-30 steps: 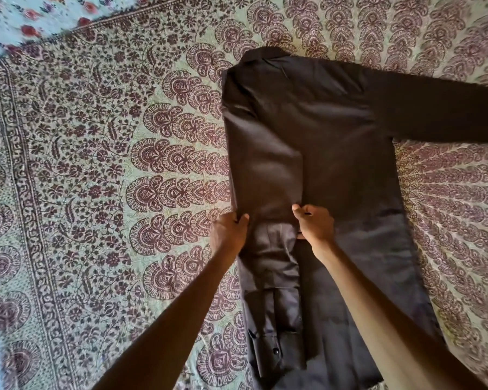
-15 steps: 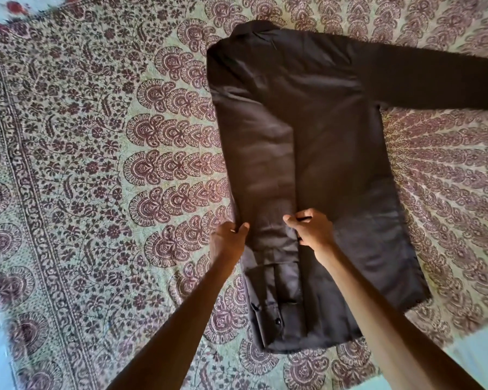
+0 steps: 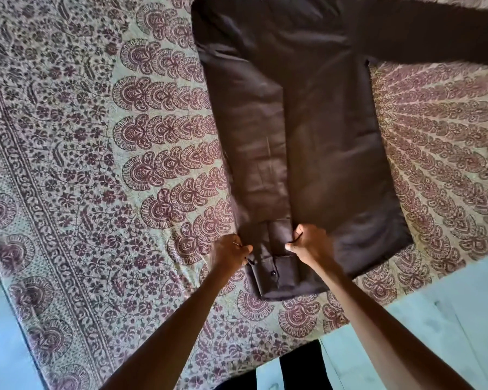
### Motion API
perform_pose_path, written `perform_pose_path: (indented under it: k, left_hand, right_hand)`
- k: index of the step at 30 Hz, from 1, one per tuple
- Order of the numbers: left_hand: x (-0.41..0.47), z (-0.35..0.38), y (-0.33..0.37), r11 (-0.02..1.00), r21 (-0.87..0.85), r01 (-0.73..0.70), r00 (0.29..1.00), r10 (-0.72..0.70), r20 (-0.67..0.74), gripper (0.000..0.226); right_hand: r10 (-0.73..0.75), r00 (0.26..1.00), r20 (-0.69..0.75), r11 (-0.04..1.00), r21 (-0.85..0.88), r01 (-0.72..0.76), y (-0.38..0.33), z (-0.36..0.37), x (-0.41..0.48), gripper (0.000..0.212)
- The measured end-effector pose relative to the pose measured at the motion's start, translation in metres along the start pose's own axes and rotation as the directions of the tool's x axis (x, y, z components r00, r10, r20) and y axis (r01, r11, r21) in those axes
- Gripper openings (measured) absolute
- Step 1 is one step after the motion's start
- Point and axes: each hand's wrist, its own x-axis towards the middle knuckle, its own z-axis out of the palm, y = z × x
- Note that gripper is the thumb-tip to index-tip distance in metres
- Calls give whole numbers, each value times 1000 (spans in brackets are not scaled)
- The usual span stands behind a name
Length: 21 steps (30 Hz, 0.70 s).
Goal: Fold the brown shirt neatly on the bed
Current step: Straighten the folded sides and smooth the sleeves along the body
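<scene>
Brown shirt (image 3: 321,136) lies flat on the patterned bed cover (image 3: 96,164), one sleeve (image 3: 265,178) folded down along its left side, the other sleeve (image 3: 434,38) stretched out to the right, while the left hand (image 3: 230,253) and right hand (image 3: 310,244) each pinch an edge of the folded sleeve just above its cuff (image 3: 273,274).
</scene>
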Motion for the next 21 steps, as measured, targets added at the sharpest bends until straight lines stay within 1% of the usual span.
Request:
perform_pose_path:
  k: [2,3,5,7,8,9,11,13,14,16,18,21]
  left_hand:
    - [-7,-4,3,997,71,-31,999,29,27,34]
    - [-8,-8,7,988,143,-60,998,56,32,42]
    - [-4,-20,23,947,305,-104,994,91,58,55]
    - [6,-38,47,911,388,-139,989,149,5,58]
    - [13,-47,62,922,357,-152,981,184,-58,54]
    - [20,-56,76,941,299,-159,970,206,-132,45]
    - [42,-74,109,971,179,-156,943,201,-265,29]
    - [66,-91,142,977,73,-199,923,212,-322,23]
    - [78,-98,157,974,29,-225,915,222,-336,24]
    - [97,-108,184,965,13,-261,900,248,-357,33]
    - [114,-119,207,959,16,-283,882,266,-390,45]
    - [145,-142,243,954,6,-298,839,265,-474,50]
  right_hand:
    - [-3,1000,-21,999,-49,2,3,3,-4,31]
    - [-6,1000,-26,999,-52,4,3,3,-3,34]
    - [-16,999,-47,1000,-18,15,-2,-5,1,39]
    - [-42,993,-113,998,49,48,-13,-21,12,41]
    - [-60,987,-146,993,88,74,-23,-32,20,41]
    - [-80,981,-178,986,128,103,-34,-43,30,40]
    - [-114,965,-235,970,182,159,-63,-66,56,36]
    - [-157,948,-276,961,179,211,-93,-86,81,33]
    - [-172,942,-290,957,176,229,-107,-96,92,32]
    - [-205,931,-301,951,164,262,-133,-112,110,28]
    - [-266,911,-314,945,101,311,-154,-122,129,27]
    - [-378,863,-336,916,-1,401,-182,-132,161,26]
